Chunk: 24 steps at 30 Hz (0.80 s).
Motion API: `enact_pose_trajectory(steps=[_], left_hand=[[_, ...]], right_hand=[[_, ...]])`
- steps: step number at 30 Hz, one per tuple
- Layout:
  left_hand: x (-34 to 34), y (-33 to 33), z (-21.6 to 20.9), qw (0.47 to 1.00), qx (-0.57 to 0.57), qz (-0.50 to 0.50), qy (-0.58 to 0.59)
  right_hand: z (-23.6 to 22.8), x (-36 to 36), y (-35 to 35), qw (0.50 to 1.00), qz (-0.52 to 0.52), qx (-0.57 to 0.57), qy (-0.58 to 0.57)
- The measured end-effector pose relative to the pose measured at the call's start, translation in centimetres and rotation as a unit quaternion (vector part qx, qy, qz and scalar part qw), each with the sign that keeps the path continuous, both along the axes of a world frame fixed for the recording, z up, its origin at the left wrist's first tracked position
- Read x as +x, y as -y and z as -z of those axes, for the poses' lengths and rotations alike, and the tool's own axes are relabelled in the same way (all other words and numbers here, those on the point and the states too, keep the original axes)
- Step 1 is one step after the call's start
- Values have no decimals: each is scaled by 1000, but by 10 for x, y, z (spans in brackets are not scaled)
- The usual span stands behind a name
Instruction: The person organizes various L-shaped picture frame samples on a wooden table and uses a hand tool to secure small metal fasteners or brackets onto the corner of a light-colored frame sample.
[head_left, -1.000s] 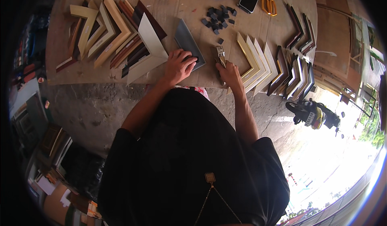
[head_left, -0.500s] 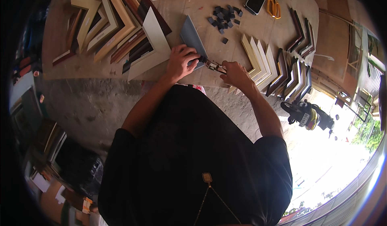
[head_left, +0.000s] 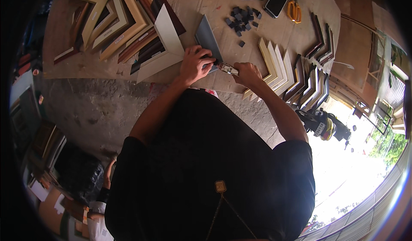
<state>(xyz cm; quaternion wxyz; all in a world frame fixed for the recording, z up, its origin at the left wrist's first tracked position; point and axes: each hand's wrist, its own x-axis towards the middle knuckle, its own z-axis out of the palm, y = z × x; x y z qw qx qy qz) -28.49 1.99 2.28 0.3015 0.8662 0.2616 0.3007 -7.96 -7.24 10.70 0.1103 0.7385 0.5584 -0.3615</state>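
Observation:
A grey L-shaped picture frame corner sample [head_left: 208,34] lies at the table's near edge in front of me. My left hand [head_left: 196,65] rests over its near leg, with curled fingers pressing on it and hiding part of it. My right hand [head_left: 249,74] is closed round a shiny metal plier-like hand tool [head_left: 228,69]. The tool's jaws meet the near end of the grey corner sample, right beside my left fingertips. What sits between the jaws is too small to make out.
Many frame corner samples [head_left: 168,47] lie at left, and more cream corner samples [head_left: 274,67] at right. Small dark square pieces [head_left: 244,19], a phone [head_left: 276,1] and orange-handled scissors [head_left: 294,11] lie farther back. Another person's arm [head_left: 108,174] shows at lower left; a motorbike [head_left: 322,125] stands right.
My right hand and the metal tool have shifted slightly, with the tool lying flatter against the grey sample. Another person's arm has come into view at lower left.

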Motion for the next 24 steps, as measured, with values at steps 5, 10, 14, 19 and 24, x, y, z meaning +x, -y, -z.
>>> enact_pose_trajectory(steps=[5, 10, 14, 19, 24], left_hand=[[0, -1, 1, 1000, 20, -3, 4], [4, -1, 5, 1000, 17, 19, 10], [17, -2, -8, 998, 12, 63, -4], [71, -16, -23, 997, 26, 60, -42], [136, -23, -5, 982, 103, 99, -122]], right_hand=[[-10, 6, 3, 997, 15, 51, -53], [-15, 8, 22, 957, 242, 91, -128], [3, -2, 42, 919, 371, 85, -101], [17, -10, 52, 899, 420, 68, -105], [9, -20, 40, 899, 426, 65, -79]])
